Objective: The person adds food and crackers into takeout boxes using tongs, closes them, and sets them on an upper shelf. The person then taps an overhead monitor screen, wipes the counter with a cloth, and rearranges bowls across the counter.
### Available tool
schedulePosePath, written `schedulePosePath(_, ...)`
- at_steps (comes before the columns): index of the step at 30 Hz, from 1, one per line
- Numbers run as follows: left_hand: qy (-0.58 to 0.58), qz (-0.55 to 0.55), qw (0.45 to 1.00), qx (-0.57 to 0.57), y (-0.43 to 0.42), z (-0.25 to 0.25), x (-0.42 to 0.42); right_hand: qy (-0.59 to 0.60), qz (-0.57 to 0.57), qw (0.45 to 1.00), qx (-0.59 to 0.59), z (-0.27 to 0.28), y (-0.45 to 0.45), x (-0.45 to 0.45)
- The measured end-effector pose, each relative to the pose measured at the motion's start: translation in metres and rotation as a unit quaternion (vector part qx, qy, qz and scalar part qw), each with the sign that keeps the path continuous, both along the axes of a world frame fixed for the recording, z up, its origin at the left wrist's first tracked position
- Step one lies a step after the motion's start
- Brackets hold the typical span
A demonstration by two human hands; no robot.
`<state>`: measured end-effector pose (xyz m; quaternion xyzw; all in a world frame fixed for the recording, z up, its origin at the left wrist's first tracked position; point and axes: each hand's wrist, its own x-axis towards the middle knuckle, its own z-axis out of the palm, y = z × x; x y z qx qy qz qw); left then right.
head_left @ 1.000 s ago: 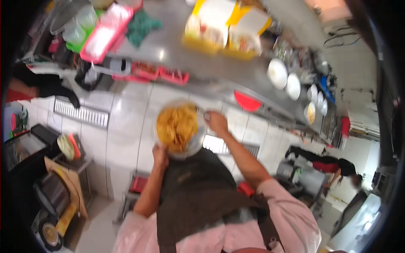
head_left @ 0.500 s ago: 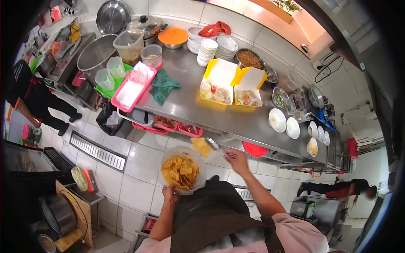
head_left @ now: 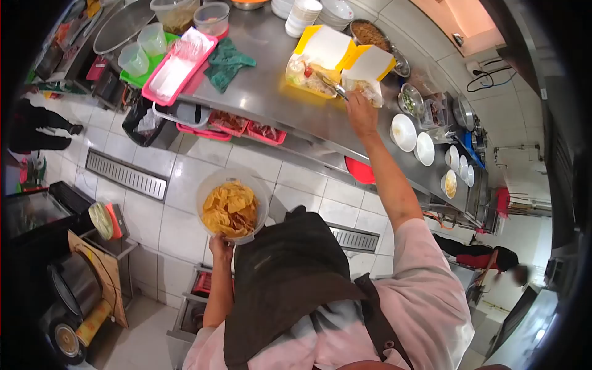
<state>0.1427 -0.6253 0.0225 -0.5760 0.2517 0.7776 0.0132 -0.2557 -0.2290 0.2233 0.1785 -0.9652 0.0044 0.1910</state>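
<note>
My left hand [head_left: 221,248] grips the near edge of a clear plastic tub [head_left: 263,208], held over the floor in front of my apron. Yellow chips [head_left: 229,206] fill it. With my right arm stretched over the steel counter, my right hand [head_left: 361,111] holds metal tongs [head_left: 340,90]. Their tips are over the left yellow takeaway box [head_left: 307,88], which stands open with bagged food inside. Whether a chip is between the tips I cannot tell. A second open yellow box [head_left: 374,63] stands to its right, partly behind my hand, also with bagged food.
White bowls [head_left: 404,132] line the counter's right side, near a bowl of chopped greens [head_left: 410,98]. Left of the boxes lie a green cloth [head_left: 228,65] and a pink tray [head_left: 176,74]. Pink trays of meat [head_left: 228,121] sit beneath. Another person [head_left: 493,256] is far right; someone's legs [head_left: 46,126] show left.
My right hand has carried the tongs, which held a chip above the tub, forward to the left yellow box. The tub in my left hand has shifted left and up in view.
</note>
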Motion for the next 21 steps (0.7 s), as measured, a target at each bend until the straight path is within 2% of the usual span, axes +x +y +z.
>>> schedulePosePath(6, 0.06, -0.004, 0.998, 0.032, 0.0, -0.036, 0.02, -0.018, -0.018, 1.0, -0.012, -0.016, 0.041, 0.009)
schedulePosePath(7, 0.043, 0.017, 0.999, 0.025, 0.004, -0.038, 0.023, -0.086, -0.067, 0.993, -0.043, -0.007, 0.036, 0.015)
schedulePosePath(8, 0.044, 0.033, 0.998, 0.033, 0.008, -0.038, 0.021, -0.007, 0.055, 0.997, -0.052, -0.016, 0.051, 0.015)
schedulePosePath(9, -0.006, 0.034, 0.999, 0.022, 0.01, -0.053, 0.024, -0.045, 0.03, 0.998, -0.032, -0.016, 0.053, 0.015)
schedulePosePath(10, -0.031, 0.051, 0.998, 0.018, 0.016, -0.032, 0.012, -0.068, 0.052, 0.994, -0.063, -0.011, 0.047, 0.016)
schedulePosePath(11, -0.023, 0.042, 0.999, 0.015, 0.014, -0.041, 0.01, -0.094, 0.013, 0.994, -0.052, -0.011, 0.042, 0.015)
schedulePosePath(12, -0.013, 0.029, 0.999, 0.016, 0.017, -0.048, 0.014, -0.058, 0.056, 0.996, -0.045, -0.01, 0.038, 0.014)
schedulePosePath(15, -0.014, -0.002, 1.0, 0.006, 0.023, -0.045, 0.006, -0.055, 0.049, 0.993, -0.091, 0.0, -0.002, 0.013)
schedulePosePath(16, -0.05, 0.001, 0.999, -0.004, 0.027, -0.022, -0.006, -0.091, 0.048, 0.983, -0.151, 0.002, -0.018, 0.023)
schedulePosePath(18, -0.024, -0.018, 1.0, -0.009, 0.03, -0.008, -0.017, -0.16, 0.051, 0.949, -0.268, 0.006, -0.053, 0.056)
schedulePosePath(20, -0.021, -0.035, 0.999, -0.011, 0.039, -0.004, -0.014, -0.377, 0.026, 0.862, -0.337, -0.025, -0.071, 0.109)
schedulePosePath(21, -0.027, -0.042, 0.999, -0.013, 0.041, -0.005, -0.014, -0.406, 0.096, 0.876, -0.241, -0.053, -0.071, 0.136)
